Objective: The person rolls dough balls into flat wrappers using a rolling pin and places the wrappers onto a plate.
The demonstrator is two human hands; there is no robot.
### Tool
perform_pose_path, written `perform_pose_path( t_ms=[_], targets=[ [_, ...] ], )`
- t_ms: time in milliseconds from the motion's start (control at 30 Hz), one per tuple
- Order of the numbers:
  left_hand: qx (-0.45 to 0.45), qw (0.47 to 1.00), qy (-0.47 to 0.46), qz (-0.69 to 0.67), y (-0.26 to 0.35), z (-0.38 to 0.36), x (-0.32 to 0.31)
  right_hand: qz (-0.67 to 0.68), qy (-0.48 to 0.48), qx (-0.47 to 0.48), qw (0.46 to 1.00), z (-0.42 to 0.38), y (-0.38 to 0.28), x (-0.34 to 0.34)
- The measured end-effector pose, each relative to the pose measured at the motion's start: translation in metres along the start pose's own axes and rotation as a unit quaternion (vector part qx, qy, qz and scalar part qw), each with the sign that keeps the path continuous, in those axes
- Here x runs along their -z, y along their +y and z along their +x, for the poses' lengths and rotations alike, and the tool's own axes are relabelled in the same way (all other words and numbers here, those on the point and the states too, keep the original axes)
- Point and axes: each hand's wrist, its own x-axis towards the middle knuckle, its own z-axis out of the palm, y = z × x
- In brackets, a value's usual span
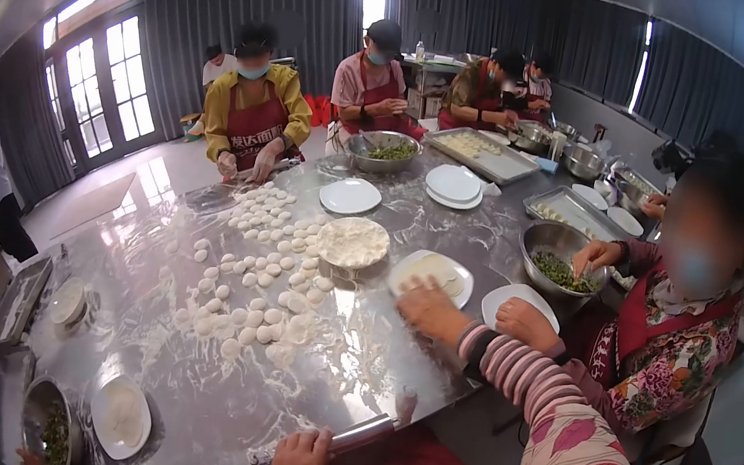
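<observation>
My left hand (pixel 299 462) rests at the near edge of the metal table, its fingers curled by the end of a rolling pin (pixel 363 435); whether it grips the pin cannot be told. My right hand (pixel 433 312) reaches across in a striped sleeve and lies over a white square plate (pixel 459 288) with a thin pale dough wrapper (pixel 433 272) on it. The fingertips are near the wrapper and blurred. Many round dough pieces (pixel 257 318) lie on the floured table left of the plate, beside a round plate of flour (pixel 352 242).
A co-worker's hand (pixel 593 258) is in a bowl of green filling (pixel 561 270) at the right. Several people stand around the table (pixel 204 409). White plates (pixel 350 195), trays (pixel 487 156) and another filling bowl (pixel 383 151) sit at the back. A plate (pixel 121 417) lies at the near left.
</observation>
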Motion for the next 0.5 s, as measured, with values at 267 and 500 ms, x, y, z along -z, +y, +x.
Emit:
perform_pose_path(
  t_ms=[267,500],
  targets=[
    [0.005,0.999,0.038,-0.033,-0.016,-0.002,-0.010,-0.220,0.160,-0.107,0.956,0.035,0.124,0.261],
    [-0.029,0.996,0.058,-0.069,-0.025,-0.006,0.000,-0.131,-0.040,-0.195,0.971,0.029,0.148,0.424]
  ],
)
